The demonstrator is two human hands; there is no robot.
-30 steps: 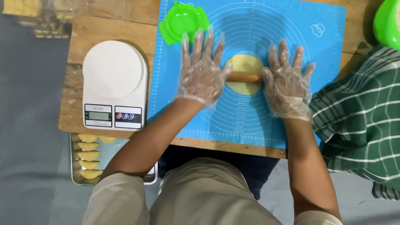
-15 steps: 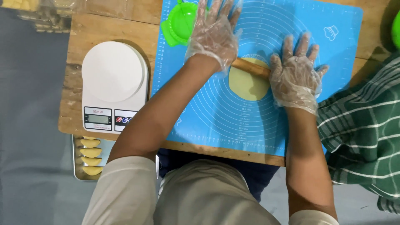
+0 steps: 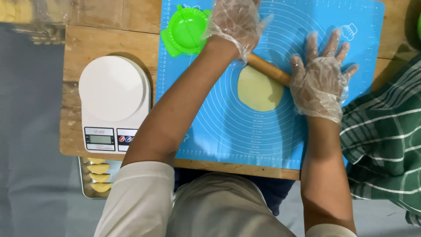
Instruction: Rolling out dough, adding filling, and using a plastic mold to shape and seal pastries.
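Below the wooden table [image 3: 109, 39], a metal tray [image 3: 83, 177] holds folded dumplings [image 3: 98, 168] (yellow); both flat gloved hands [image 3: 322, 81] press a rolling pin [image 3: 268, 69].

- Two hands in clear plastic gloves: left hand [image 3: 234, 22], right hand [image 3: 320, 83].
- One wooden rolling pin [image 3: 268, 69].
- One flat round of pale yellow dough [image 3: 259, 91].
- One blue silicone baking mat [image 3: 228, 123] printed with rings.
- One green plastic dumpling press [image 3: 184, 30].
- One white kitchen scale [image 3: 115, 103].
- One metal tray [image 3: 84, 180] at the table's near edge, with four folded yellow dumplings [image 3: 99, 169] showing.
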